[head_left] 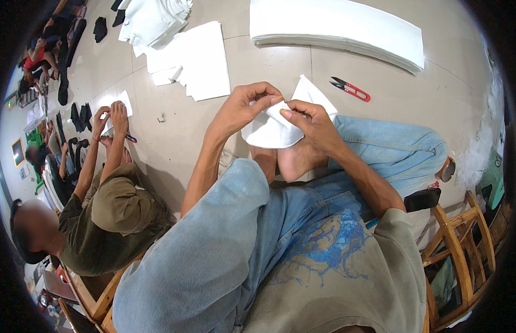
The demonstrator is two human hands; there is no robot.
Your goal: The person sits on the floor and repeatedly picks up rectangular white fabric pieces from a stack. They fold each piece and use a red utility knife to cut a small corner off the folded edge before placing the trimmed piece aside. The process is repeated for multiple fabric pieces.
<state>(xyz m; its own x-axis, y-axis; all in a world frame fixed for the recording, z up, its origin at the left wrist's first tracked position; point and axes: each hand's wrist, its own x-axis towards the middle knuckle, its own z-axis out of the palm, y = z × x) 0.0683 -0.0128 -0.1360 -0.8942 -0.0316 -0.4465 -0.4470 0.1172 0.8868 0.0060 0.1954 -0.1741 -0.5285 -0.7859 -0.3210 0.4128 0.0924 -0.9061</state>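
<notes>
A piece of white fabric (pixel 272 129) hangs between my two hands above my bare feet. My left hand (pixel 251 104) pinches its upper edge between thumb and forefinger. Close beside it, my right hand (pixel 310 123) pinches the same edge, thumb on top. Part of the white fabric sticks up behind my right hand in a folded point. Ahead and to the right, thread snips (pixel 351 89) with red handles and dark blades lie on the tiled floor, apart from my hands.
A long stack of white fabric (pixel 335 34) lies ahead on the right, with flat white pieces (pixel 198 62) and a heap (pixel 153 21) to its left. At left a co-worker (pixel 116 202) sits handling white fabric. A wooden chair frame (pixel 460 255) stands at right.
</notes>
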